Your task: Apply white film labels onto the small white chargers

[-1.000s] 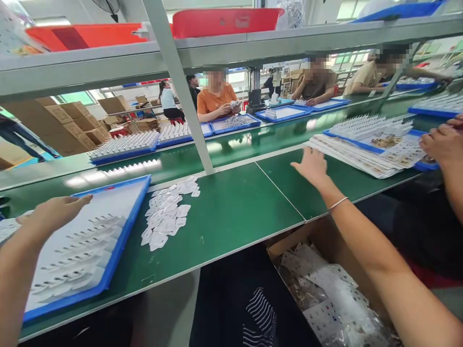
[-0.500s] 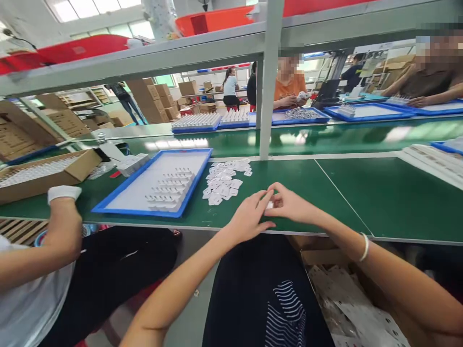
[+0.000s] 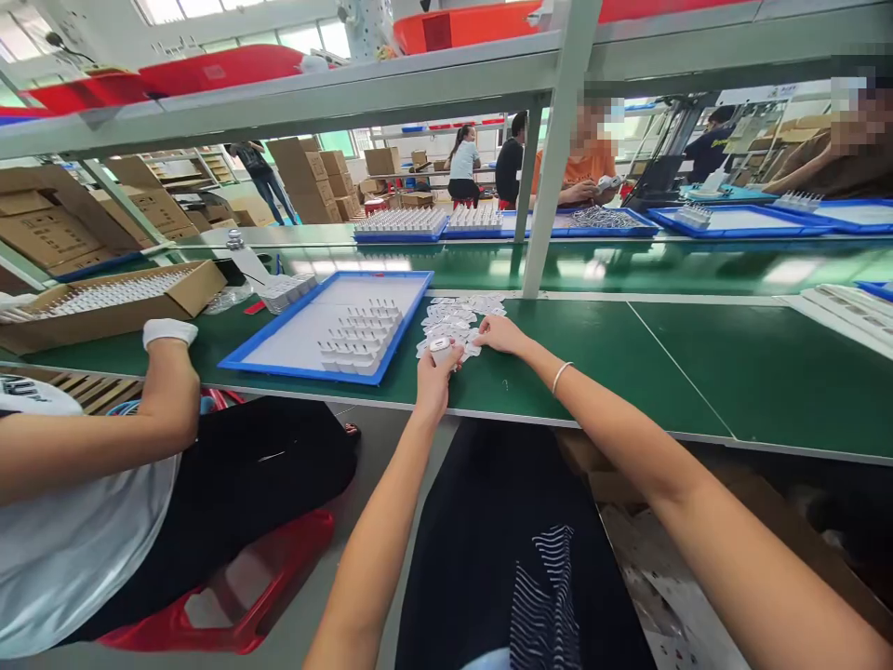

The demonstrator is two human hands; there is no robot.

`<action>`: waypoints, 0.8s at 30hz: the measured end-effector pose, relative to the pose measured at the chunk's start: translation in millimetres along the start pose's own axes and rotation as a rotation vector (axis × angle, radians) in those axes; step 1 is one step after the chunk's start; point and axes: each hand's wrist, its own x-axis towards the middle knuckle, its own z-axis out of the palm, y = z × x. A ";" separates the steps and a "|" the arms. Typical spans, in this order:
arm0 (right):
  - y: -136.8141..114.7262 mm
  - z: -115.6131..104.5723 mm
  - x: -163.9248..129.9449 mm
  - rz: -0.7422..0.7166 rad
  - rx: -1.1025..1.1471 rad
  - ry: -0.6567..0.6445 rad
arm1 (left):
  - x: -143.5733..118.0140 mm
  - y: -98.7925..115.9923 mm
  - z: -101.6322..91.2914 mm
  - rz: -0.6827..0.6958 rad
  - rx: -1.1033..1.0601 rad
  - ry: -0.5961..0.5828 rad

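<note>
Both hands at a pile of small white pieces on the green bench.

The left hand [image 3: 433, 372] is raised at the near edge of the pile of white pieces [image 3: 457, 321], fingers curled around one small white piece [image 3: 441, 347] pinched at its fingertips; what that piece is cannot be made out. The right hand [image 3: 499, 333] reaches in from the right with the forearm stretched across the green bench [image 3: 628, 358], palm down on the pile's near right edge; whether its fingers grip anything cannot be told. A thin bracelet [image 3: 561, 376] sits on that wrist. Just left of the pile lies a blue tray [image 3: 279, 358] with rows of white parts. At far left a co-worker's arm [image 3: 164, 391] rests on the bench, the hand cut off behind a white cuff.
</note>
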 end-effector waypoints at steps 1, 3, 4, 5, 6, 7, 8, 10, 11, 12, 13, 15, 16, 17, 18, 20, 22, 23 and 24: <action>-1.1 1.3 0.5 0.013 -0.018 -0.003 | -0.8 0.8 0.4 -0.011 -0.019 0.001; -1.3 0.4 0.4 0.028 -0.041 -0.018 | -1.2 2.3 0.9 -0.027 -0.043 -0.002; -0.3 -1.2 0.0 0.031 -0.049 -0.025 | -1.1 2.8 1.1 -0.033 -0.048 -0.006; 1.4 -3.1 -0.5 0.031 -0.055 -0.029 | -0.9 3.2 1.3 -0.036 -0.050 -0.012; 3.8 -5.0 -1.1 0.031 -0.059 -0.029 | -0.9 3.4 1.4 -0.037 -0.049 -0.019; 6.8 -6.8 -1.8 0.029 -0.062 -0.027 | -1.1 3.7 1.4 -0.037 -0.044 -0.028; 10.0 -8.4 -2.3 0.027 -0.062 -0.027 | -1.5 4.1 1.4 -0.037 -0.036 -0.037; 16.1 -10.5 -2.9 0.022 -0.056 -0.032 | -1.6 6.0 1.4 -0.040 -0.011 -0.055; 18.3 -10.9 -2.5 0.020 -0.052 -0.037 | -0.7 7.9 2.0 -0.040 0.005 -0.064; 19.5 -10.7 -1.6 0.020 -0.049 -0.043 | 1.5 10.6 3.2 -0.038 0.022 -0.073; 19.7 -10.1 -0.2 0.022 -0.047 -0.050 | 5.4 14.2 5.4 -0.032 0.037 -0.079; 17.1 -7.7 4.0 0.032 -0.051 -0.066 | 19.9 23.1 13.9 -0.008 0.057 -0.084; 14.9 -6.6 6.3 0.040 -0.052 -0.075 | 30.6 27.8 20.4 0.009 0.059 -0.080; 12.7 -5.8 8.5 0.046 -0.050 -0.085 | 43.4 32.0 28.2 0.030 0.064 -0.078; 11.1 -5.9 10.2 0.050 -0.042 -0.094 | 57.7 35.3 37.0 0.056 0.072 -0.081; 11.4 -9.5 10.6 0.046 -0.002 -0.102 | 87.9 37.5 55.4 0.113 0.110 -0.109; 18.9 -17.8 5.8 0.016 0.077 -0.097 | 114.1 32.8 70.7 0.146 0.160 -0.165; 25.5 -23.3 1.6 -0.004 0.130 -0.092 | 123.7 28.2 75.8 0.147 0.177 -0.205; 33.6 -29.3 -3.6 -0.022 0.194 -0.089 | 130.3 22.6 79.0 0.135 0.182 -0.251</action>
